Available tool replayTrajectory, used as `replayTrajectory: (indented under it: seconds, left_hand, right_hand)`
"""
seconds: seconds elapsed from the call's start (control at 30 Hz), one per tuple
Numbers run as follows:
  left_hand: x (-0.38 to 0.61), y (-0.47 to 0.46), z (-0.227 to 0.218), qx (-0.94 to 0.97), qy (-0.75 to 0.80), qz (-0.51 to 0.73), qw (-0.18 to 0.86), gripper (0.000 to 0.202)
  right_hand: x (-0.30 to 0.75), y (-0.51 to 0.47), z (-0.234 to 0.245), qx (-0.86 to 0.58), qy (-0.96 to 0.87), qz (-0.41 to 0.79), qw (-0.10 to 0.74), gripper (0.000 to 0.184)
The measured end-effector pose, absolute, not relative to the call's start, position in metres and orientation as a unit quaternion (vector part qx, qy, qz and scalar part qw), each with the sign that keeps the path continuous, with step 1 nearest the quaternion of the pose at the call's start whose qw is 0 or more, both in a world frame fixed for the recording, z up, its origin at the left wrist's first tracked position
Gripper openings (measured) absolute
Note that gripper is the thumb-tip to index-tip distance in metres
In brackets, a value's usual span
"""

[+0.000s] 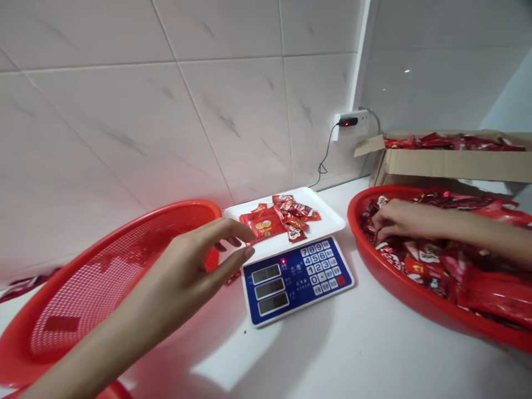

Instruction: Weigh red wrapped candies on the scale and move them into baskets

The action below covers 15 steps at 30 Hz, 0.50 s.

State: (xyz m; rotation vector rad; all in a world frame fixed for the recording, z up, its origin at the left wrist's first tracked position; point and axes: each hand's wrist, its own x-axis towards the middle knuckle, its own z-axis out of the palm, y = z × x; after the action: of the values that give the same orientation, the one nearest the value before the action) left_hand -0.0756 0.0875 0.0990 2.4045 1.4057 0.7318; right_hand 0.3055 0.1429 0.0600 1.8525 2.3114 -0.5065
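Head view. My left hand (199, 260), one: thumb and fingers parted, grasping nothing, poised by the near left edge of a white weighing tray (328, 219); whether a fingertip touches the packet there, I cannot tell. My right hand (393, 219), one: fingers bent down among wrapped packets (430, 252) in the right red basket (399, 288); whether they grip any, I cannot tell.

On the tray: one larger red packet (268, 224) with an orange and yellow picture, lying flat; against its right side, a loose pile of small wrapped packets (297, 209), red, orange and dark red, some overlapping.

Below the tray: one scale (299, 299), blue front panel, number keys at right, three displays at left, digits too faint for me to read, red light lit.

To my left: one red mesh basket (187, 206), tilted. Behind the right basket: one cardboard box (457, 163), flaps raised, holding further red packets (453, 142). On the tiled wall (249, 127): one white socket (362, 132) with a black plug (348, 122) and thin cable (321, 168). Beneath: a white table (353, 343).
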Motion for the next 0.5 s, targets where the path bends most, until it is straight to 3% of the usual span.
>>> replayTrajectory:
  seconds: [0.1, 0.2, 0.3, 0.37, 0.5]
  left_hand:
    - [-0.081, 0.090, 0.103, 0.821, 0.488, 0.277, 0.105, 0.019]
    - [-0.085, 0.099, 0.103, 0.813, 0.500, 0.280, 0.101, 0.019]
    - [-0.088, 0.115, 0.100, 0.810, 0.510, 0.265, 0.114, 0.023]
    - [-0.090, 0.125, 0.099, 0.805, 0.520, 0.255, 0.126, 0.025]
    - [-0.097, 0.135, 0.105, 0.776, 0.555, 0.261, 0.149, 0.029]
  right_hand:
    - [0.290, 0.150, 0.098, 0.612, 0.789, -0.036, -0.041, 0.025]
    - [0.256, 0.168, 0.119, 0.596, 0.789, -0.013, -0.152, 0.030]
    - [0.221, 0.193, 0.111, 0.596, 0.795, -0.065, -0.098, 0.036]
    - [0.208, 0.206, 0.101, 0.609, 0.785, -0.103, -0.055, 0.049]
    - [0.208, 0.214, 0.094, 0.637, 0.748, -0.172, -0.069, 0.077]
